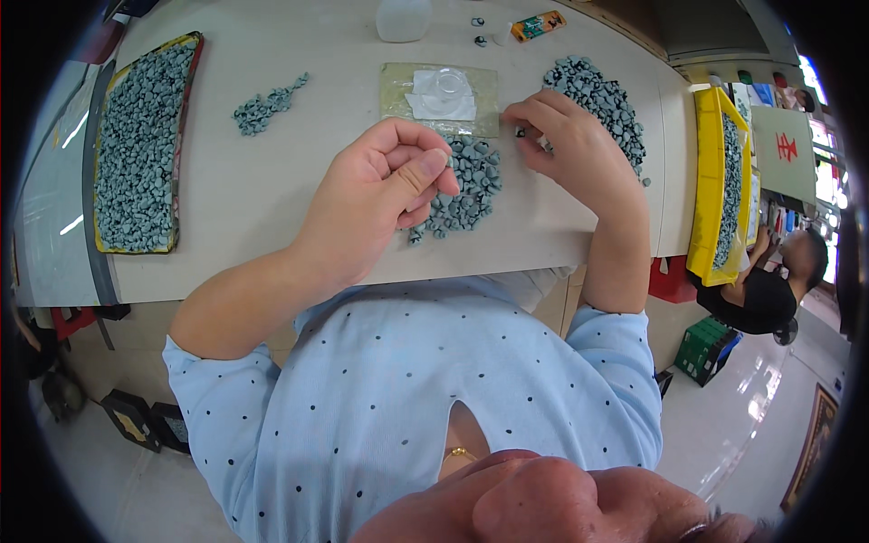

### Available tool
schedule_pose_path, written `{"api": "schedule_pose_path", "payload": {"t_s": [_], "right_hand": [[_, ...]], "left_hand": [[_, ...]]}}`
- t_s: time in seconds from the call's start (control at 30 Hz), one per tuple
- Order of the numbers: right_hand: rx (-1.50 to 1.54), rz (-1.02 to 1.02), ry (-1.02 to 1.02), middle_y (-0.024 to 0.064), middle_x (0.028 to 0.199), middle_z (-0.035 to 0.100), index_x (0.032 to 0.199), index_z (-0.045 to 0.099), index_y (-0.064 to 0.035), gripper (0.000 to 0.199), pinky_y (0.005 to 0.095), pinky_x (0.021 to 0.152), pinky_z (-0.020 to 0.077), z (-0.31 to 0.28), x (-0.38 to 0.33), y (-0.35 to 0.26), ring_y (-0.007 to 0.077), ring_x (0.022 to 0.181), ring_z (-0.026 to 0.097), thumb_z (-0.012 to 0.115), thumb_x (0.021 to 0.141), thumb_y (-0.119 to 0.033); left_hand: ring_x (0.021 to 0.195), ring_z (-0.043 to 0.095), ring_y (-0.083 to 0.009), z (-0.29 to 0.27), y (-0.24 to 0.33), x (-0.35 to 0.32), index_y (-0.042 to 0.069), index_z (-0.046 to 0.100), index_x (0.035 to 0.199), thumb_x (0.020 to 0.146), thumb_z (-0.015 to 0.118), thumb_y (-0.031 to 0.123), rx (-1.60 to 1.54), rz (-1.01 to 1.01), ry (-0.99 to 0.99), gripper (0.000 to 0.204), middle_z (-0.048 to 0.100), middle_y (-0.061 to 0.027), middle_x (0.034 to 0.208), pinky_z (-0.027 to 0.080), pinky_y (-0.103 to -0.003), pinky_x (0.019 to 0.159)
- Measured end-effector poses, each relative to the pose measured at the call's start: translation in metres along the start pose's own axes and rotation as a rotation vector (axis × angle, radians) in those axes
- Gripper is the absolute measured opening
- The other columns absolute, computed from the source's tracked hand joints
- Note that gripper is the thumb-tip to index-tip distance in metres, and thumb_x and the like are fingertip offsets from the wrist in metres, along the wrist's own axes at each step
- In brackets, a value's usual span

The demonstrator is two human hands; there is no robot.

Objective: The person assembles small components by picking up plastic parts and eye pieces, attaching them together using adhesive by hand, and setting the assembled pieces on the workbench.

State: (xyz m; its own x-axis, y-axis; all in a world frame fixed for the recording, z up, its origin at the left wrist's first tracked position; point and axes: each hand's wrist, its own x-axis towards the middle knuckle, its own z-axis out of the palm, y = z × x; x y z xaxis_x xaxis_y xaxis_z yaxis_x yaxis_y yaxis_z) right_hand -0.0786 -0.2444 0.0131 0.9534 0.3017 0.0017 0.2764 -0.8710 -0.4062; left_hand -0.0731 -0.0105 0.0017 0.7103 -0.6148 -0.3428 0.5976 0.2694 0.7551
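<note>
Pale worktable (pixel 272 181), glossy light floor (pixel 769 407) — green crate (pixel 708 348) and red stool (pixel 672 281) beside it

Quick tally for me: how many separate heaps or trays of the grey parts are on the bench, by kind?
Loose heaps on the table: 3 (left, centre by the left hand, right by the right hand)
Trays of parts: 2 (left tray, yellow bin)
Total: 5

Two bare forearms reach forward from short pale-blue sleeves, the left hand (pixel 385 185) loosely curled with thumb pressed against bent forefinger, the right hand (pixel 566 145) just beside it, palm down, fingertips (pixel 518 116) pinched together.
</note>
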Motion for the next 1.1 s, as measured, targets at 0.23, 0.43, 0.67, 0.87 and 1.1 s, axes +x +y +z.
{"api": "schedule_pose_path", "payload": {"t_s": [0.23, 0.43, 0.67, 0.87, 1.1], "right_hand": [[0.198, -0.167, 0.202, 0.007, 0.087, 0.058, 0.093, 0.06, -0.0033, 0.023, 0.0284, 0.063, 0.0501, 0.005, 0.002, -0.019, 0.021, 0.071, 0.059, 0.064, 0.07, 0.001], [0.332, -0.393, 0.367, 0.0066, 0.082, 0.061, 0.088, 0.06, -0.0015, 0.025, 0.0247, 0.058, 0.0494, 0.018, 0.005, -0.034, 0.0181, 0.066, 0.06, 0.071, 0.066, 0.004], [0.366, -0.527, 0.372, 0.0084, 0.079, 0.063, 0.082, 0.065, -0.0013, 0.022, 0.026, 0.054, 0.0487, 0.02, 0.003, -0.031, 0.0187, 0.066, 0.06, 0.075, 0.063, 0.001], [0.261, -0.563, 0.421, 0.0083, 0.079, 0.064, 0.085, 0.067, -0.0017, 0.025, 0.0257, 0.054, 0.0489, 0.024, 0.006, -0.03, 0.019, 0.064, 0.06, 0.074, 0.061, 0.002], [0.231, -0.576, 0.438, 0.0079, 0.079, 0.064, 0.083, 0.066, -0.0018, 0.025, 0.0258, 0.054, 0.0492, 0.028, 0.01, -0.03, 0.0188, 0.063, 0.06, 0.074, 0.06, 0.003]], "left_hand": [[0.057, 0.04, -0.0068, 0.002, 0.0, -0.002, 0.002, 0.054, 0.105, 0.091, 0.052, 0.012, 0.06, -0.02, -0.072, 0.017, 0.059, -0.0048, 0.08, 0.035, -0.02, 0.053], [0.06, 0.041, -0.0058, 0.004, 0.0, 0.0, 0.003, 0.054, 0.102, 0.092, 0.05, 0.012, 0.079, -0.094, -0.033, 0.015, 0.056, -0.0034, 0.081, 0.032, -0.019, 0.051], [0.066, 0.043, -0.0049, 0.005, 0.0, -0.002, 0.003, 0.052, 0.103, 0.09, 0.05, 0.011, 0.185, -0.159, -0.042, 0.016, 0.055, -0.0016, 0.085, 0.033, -0.018, 0.055], [0.07, 0.045, -0.0049, 0.004, -0.001, -0.003, 0.003, 0.051, 0.103, 0.09, 0.049, 0.011, 0.167, -0.069, -0.043, 0.015, 0.055, -0.002, 0.085, 0.034, -0.019, 0.055], [0.067, 0.043, -0.005, 0.003, 0.0, -0.004, 0.003, 0.051, 0.1, 0.091, 0.05, 0.011, 0.181, -0.063, 0.002, 0.013, 0.054, -0.0024, 0.083, 0.034, -0.019, 0.055]]}}
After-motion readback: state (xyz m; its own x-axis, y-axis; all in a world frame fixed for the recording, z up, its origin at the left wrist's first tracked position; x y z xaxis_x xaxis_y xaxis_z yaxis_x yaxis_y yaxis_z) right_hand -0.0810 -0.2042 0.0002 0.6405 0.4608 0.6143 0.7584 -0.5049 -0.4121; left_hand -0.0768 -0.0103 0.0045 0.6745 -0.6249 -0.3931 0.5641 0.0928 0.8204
